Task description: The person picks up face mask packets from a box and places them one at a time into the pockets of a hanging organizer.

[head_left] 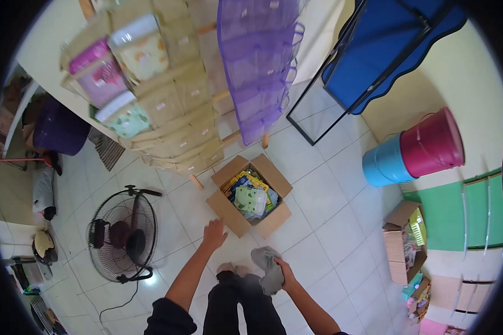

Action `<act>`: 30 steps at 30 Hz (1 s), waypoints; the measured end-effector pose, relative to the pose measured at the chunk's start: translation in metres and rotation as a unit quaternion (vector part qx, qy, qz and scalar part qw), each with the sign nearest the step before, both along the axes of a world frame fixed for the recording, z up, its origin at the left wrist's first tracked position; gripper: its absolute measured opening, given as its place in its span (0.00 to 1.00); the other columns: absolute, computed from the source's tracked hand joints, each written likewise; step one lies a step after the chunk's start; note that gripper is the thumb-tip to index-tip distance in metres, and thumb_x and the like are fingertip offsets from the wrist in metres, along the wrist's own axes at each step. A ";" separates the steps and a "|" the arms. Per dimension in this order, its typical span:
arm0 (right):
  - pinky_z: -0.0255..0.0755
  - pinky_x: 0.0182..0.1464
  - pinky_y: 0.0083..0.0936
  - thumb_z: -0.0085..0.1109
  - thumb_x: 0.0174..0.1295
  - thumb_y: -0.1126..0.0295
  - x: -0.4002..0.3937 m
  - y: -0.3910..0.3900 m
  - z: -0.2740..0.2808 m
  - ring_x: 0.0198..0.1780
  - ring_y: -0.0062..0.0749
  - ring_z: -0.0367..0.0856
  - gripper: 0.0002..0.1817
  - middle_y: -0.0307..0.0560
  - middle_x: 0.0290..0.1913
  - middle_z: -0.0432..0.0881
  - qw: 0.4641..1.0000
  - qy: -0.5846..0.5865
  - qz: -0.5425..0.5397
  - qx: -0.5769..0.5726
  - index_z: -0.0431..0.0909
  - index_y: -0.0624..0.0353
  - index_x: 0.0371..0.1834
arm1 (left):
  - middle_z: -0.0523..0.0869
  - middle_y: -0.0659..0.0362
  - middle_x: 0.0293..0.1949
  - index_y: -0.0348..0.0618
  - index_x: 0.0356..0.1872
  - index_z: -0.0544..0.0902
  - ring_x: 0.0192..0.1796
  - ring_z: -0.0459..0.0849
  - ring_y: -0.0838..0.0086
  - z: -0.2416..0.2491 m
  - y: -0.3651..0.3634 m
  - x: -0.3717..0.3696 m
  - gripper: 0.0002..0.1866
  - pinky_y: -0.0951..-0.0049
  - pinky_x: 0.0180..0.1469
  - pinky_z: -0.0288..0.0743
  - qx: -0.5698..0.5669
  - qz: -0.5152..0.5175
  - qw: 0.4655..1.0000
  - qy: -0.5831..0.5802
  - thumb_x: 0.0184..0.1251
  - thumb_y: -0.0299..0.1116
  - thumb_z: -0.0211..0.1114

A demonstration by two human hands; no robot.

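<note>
My right hand (285, 274) grips a crumpled grey cloth (270, 274), which hangs beside my legs. My left hand (214, 234) is held low near the left front flap of a cardboard box (236, 220), with nothing in it and its fingers loosely apart. The box stands on the floor with its flaps folded out. Inside it lie a clear-topped pack with a green pattern (250, 200) and several yellow and blue packets, too jumbled to name.
Beyond the box hang a beige pocket organizer (176, 92) holding several packs and a purple organizer (257, 61). A black fan (123, 234) stands left. Blue (387, 160) and magenta (433, 142) buckets and another cardboard box (395, 254) are right.
</note>
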State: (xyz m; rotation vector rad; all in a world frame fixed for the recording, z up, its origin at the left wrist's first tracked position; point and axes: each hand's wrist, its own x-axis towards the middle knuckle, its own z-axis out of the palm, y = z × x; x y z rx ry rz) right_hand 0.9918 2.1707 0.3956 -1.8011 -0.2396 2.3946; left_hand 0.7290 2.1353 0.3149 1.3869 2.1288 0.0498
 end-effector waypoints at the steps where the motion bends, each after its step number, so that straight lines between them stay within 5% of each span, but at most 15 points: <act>1: 0.73 0.37 0.28 0.54 0.54 0.56 -0.009 0.009 -0.032 0.34 0.33 0.77 0.19 0.45 0.34 0.78 1.000 -0.004 -0.016 0.026 0.74 0.60 0.40 | 0.73 0.51 0.49 0.42 0.56 0.65 0.53 0.70 0.57 -0.027 0.025 -0.007 0.32 0.56 0.49 0.68 0.029 -0.016 0.999 -0.005 0.49 0.40 0.66; 6: 0.70 0.34 0.24 0.56 0.53 0.54 -0.043 0.030 -0.182 0.33 0.27 0.74 0.20 0.42 0.33 0.77 0.989 -0.036 -0.001 0.146 0.74 0.61 0.39 | 0.67 0.53 0.56 0.41 0.59 0.64 0.60 0.64 0.60 -0.140 0.132 0.002 0.41 0.56 0.54 0.64 0.088 -0.174 0.976 0.096 0.42 0.43 0.71; 8: 0.67 0.35 0.22 0.55 0.55 0.56 -0.069 0.026 -0.233 0.33 0.23 0.72 0.19 0.41 0.33 0.77 0.952 -0.037 0.181 0.244 0.74 0.62 0.39 | 0.66 0.53 0.57 0.42 0.59 0.64 0.61 0.63 0.60 -0.165 0.156 0.010 0.42 0.56 0.55 0.63 0.123 -0.206 0.963 0.126 0.40 0.45 0.72; 10: 0.66 0.37 0.21 0.53 0.59 0.60 -0.094 0.023 -0.269 0.34 0.21 0.71 0.16 0.39 0.33 0.77 0.940 0.034 0.195 0.279 0.74 0.63 0.40 | 0.66 0.53 0.57 0.45 0.60 0.63 0.61 0.64 0.58 -0.183 0.171 0.013 0.46 0.56 0.58 0.62 0.146 -0.255 0.946 0.137 0.35 0.47 0.73; 13: 0.66 0.40 0.20 0.51 0.62 0.63 -0.115 0.026 -0.304 0.35 0.20 0.72 0.14 0.38 0.34 0.77 0.922 0.097 0.118 0.356 0.74 0.63 0.41 | 0.71 0.54 0.52 0.44 0.56 0.67 0.58 0.68 0.60 -0.200 0.173 0.004 0.42 0.58 0.56 0.64 0.309 -0.266 0.907 0.105 0.35 0.47 0.72; 18: 0.66 0.40 0.19 0.51 0.61 0.64 -0.094 0.051 -0.342 0.35 0.20 0.72 0.14 0.39 0.36 0.78 0.855 -0.043 0.194 0.480 0.75 0.62 0.43 | 0.76 0.56 0.44 0.43 0.47 0.74 0.51 0.73 0.63 -0.198 0.196 0.012 0.32 0.63 0.51 0.67 0.305 -0.238 0.921 0.042 0.36 0.45 0.71; 21: 0.67 0.35 0.25 0.54 0.57 0.57 -0.066 0.069 -0.391 0.31 0.26 0.75 0.19 0.41 0.29 0.78 0.882 -0.125 0.125 0.437 0.75 0.63 0.41 | 0.79 0.55 0.38 0.42 0.43 0.77 0.46 0.77 0.63 -0.201 0.207 0.012 0.26 0.67 0.48 0.69 0.281 -0.161 0.946 -0.016 0.40 0.42 0.71; 23: 0.68 0.33 0.25 0.55 0.55 0.58 -0.047 0.084 -0.357 0.29 0.25 0.74 0.17 0.38 0.29 0.78 0.920 -0.134 0.112 0.350 0.76 0.60 0.39 | 0.81 0.54 0.36 0.40 0.42 0.78 0.45 0.79 0.63 -0.198 0.214 0.005 0.24 0.68 0.47 0.71 0.253 -0.113 0.958 -0.078 0.42 0.40 0.71; 25: 0.69 0.33 0.23 0.56 0.54 0.59 -0.024 0.083 -0.335 0.29 0.23 0.74 0.16 0.37 0.29 0.77 0.946 -0.060 0.034 0.317 0.77 0.58 0.40 | 0.82 0.51 0.38 0.35 0.45 0.76 0.41 0.81 0.70 -0.179 0.219 -0.009 0.23 0.71 0.42 0.73 0.244 -0.008 0.921 -0.303 0.46 0.35 0.69; 27: 0.71 0.36 0.24 0.56 0.54 0.59 -0.007 0.077 -0.281 0.31 0.26 0.76 0.18 0.39 0.31 0.78 0.961 -0.009 -0.015 0.275 0.76 0.60 0.42 | 0.82 0.53 0.42 0.35 0.48 0.75 0.41 0.80 0.73 -0.133 0.217 -0.019 0.24 0.74 0.41 0.73 0.286 0.007 0.896 -0.339 0.50 0.36 0.68; 30: 0.72 0.45 0.26 0.54 0.55 0.55 0.004 0.069 -0.213 0.41 0.32 0.77 0.23 0.46 0.41 0.78 0.973 0.042 -0.074 0.213 0.72 0.60 0.48 | 0.79 0.58 0.44 0.37 0.50 0.73 0.46 0.77 0.73 -0.046 0.183 -0.026 0.24 0.71 0.48 0.71 0.246 0.178 0.803 -0.513 0.58 0.41 0.64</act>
